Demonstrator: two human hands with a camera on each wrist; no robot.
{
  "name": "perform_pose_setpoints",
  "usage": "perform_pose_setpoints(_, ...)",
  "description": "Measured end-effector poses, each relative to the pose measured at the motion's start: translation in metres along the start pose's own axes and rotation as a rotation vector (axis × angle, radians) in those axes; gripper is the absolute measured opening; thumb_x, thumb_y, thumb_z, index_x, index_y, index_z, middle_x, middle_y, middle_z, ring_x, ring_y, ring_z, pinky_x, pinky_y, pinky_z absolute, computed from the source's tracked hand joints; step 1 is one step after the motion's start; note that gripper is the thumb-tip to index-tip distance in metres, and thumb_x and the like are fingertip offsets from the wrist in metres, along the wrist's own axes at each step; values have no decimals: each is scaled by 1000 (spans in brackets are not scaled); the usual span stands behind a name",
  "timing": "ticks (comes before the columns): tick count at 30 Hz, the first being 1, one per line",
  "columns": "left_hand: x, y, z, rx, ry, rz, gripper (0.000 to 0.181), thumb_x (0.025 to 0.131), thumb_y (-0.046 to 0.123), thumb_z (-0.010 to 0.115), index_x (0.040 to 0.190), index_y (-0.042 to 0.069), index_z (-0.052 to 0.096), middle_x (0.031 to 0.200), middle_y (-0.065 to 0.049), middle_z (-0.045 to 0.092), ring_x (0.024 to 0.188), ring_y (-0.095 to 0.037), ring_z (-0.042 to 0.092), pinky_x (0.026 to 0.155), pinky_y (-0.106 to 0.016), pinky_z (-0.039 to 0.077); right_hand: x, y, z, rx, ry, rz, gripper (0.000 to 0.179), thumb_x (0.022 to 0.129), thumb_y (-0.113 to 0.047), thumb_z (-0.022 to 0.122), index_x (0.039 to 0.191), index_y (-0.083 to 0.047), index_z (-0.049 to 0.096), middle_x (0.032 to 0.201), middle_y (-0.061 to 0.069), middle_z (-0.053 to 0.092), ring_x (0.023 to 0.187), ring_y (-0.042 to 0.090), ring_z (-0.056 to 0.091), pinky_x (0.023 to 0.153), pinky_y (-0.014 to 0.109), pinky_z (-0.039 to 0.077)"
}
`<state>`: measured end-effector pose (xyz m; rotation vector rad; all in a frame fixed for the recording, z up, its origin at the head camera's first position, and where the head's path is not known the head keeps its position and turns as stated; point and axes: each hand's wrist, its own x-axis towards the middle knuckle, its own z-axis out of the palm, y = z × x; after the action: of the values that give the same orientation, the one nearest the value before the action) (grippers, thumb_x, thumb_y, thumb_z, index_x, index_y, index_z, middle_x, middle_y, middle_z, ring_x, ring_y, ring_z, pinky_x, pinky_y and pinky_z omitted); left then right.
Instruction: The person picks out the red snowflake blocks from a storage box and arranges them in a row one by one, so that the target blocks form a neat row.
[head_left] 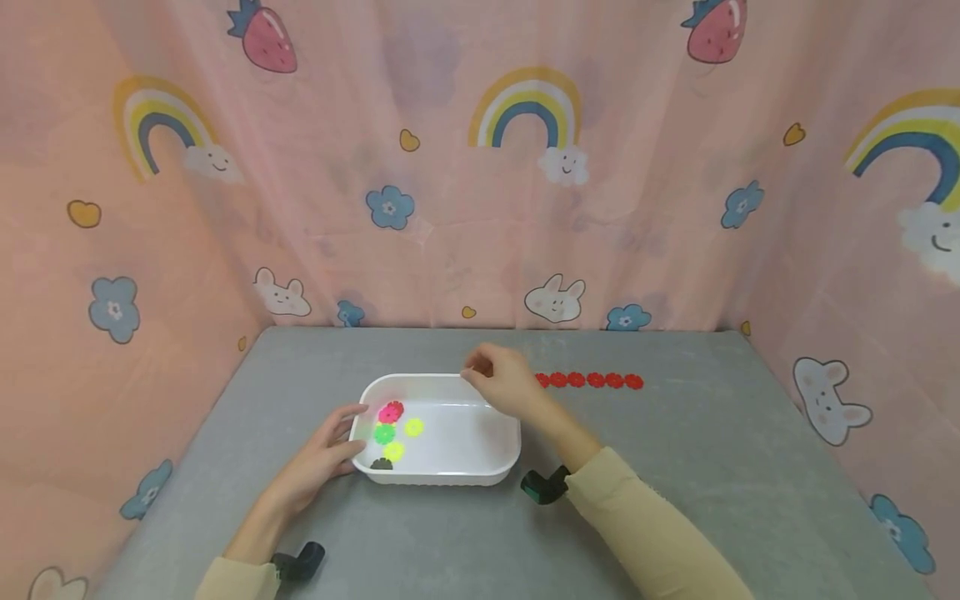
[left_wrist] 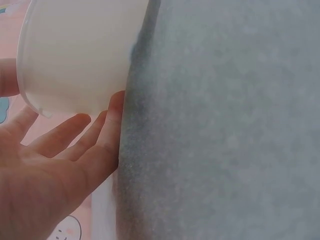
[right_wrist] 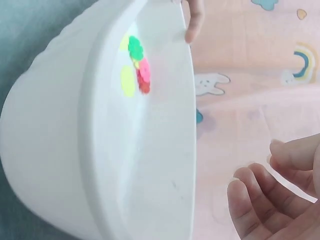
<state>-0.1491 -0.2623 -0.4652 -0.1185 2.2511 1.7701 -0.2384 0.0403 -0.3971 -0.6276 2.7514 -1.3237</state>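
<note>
In the head view my left hand (head_left: 318, 454) holds the left end of a white plastic tray (head_left: 450, 479). Its fingers rest against the outer wall (left_wrist: 80, 60) in the left wrist view, and one fingertip laps the rim. Flower-shaped discs lie at the tray's left end: a green disc (head_left: 384, 433), a pink disc (head_left: 388, 413), a red disc (head_left: 397, 407), a dark disc (head_left: 382, 464) and several yellow ones (head_left: 414, 427). My right hand (head_left: 501, 382) hovers over the tray's back right corner, fingers loosely bent; nothing shows between its fingertips (right_wrist: 242, 192).
A row of several red flower discs (head_left: 596, 380) lies on the grey table (head_left: 712, 467), behind and right of the tray, its left end partly covered by my right hand. Pink patterned curtains (head_left: 450, 233) enclose the table's back and sides.
</note>
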Motion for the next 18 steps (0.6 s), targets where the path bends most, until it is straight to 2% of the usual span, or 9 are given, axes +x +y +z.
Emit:
perform_pose_setpoints(8, 0, 1, -1, 5, -2, 2, 57, 102, 17, 58, 154, 18, 34, 164, -22, 21, 137, -40, 45, 103, -47, 49, 11, -15, 28, 0, -81, 11, 18, 97, -21, 69, 111, -9, 68, 96, 3, 66, 87, 19, 60, 73, 29, 55)
perform_pose_setpoints(18, 1, 0, -2, -2, -10, 5, 57, 102, 18, 58, 154, 18, 34, 164, -22, 21, 136, -40, 46, 102, -47, 49, 27, -25, 61, -4, -195, 17, 16, 97, -18, 68, 111, -9, 68, 91, 3, 64, 82, 18, 59, 68, 28, 51)
